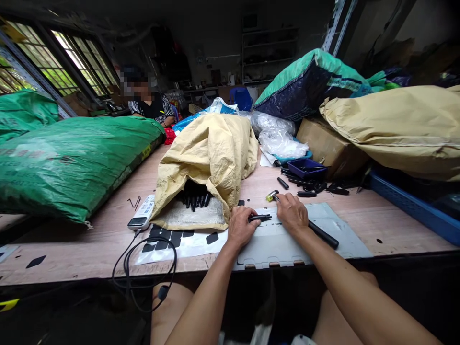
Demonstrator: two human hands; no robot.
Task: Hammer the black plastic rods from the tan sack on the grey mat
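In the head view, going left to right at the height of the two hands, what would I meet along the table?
Green sack, white device, open beige sack, left hand holding a black piece, right hand gripping a hammer, blue basket.

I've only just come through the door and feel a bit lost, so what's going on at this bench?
A person is working with both hands over a grey board. Their left hand holds a small black piece, and their right hand grips a hammer with a yellowish head. Dark pieces show in the mouth of a tan sack, and loose black parts lie near a purple tray. Another person is farther back.
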